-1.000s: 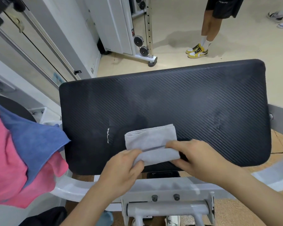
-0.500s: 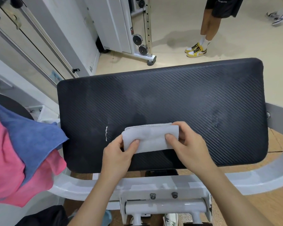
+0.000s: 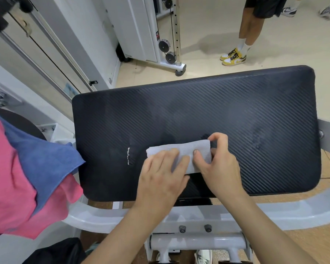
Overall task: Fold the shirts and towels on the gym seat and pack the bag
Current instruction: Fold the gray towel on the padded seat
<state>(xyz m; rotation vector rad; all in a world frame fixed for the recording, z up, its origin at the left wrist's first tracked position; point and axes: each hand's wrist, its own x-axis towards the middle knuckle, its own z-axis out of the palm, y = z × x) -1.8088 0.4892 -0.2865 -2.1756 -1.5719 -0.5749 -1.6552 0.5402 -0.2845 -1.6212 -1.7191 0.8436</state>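
A small grey towel (image 3: 187,148), folded into a narrow strip, lies on the black padded gym seat (image 3: 208,111) near its front edge. My left hand (image 3: 160,176) lies flat on the towel's left half, fingers spread. My right hand (image 3: 220,161) pinches the towel's right end, thumb on top and fingers curled around the edge. A blue towel (image 3: 40,162) and a pink shirt (image 3: 10,187) hang in a heap at the left. A dark bag (image 3: 55,252) shows at the bottom left, mostly out of frame.
The seat rests on a white metal frame (image 3: 198,216). A cable machine (image 3: 170,35) stands behind it on the floor. A person in black shorts and yellow shoes (image 3: 234,58) stands at the back right.
The towel strip has been folded narrower and pressed down. My left hand moved from gripping its left edge to lying flat on it; my right hand shifted onto its right end.
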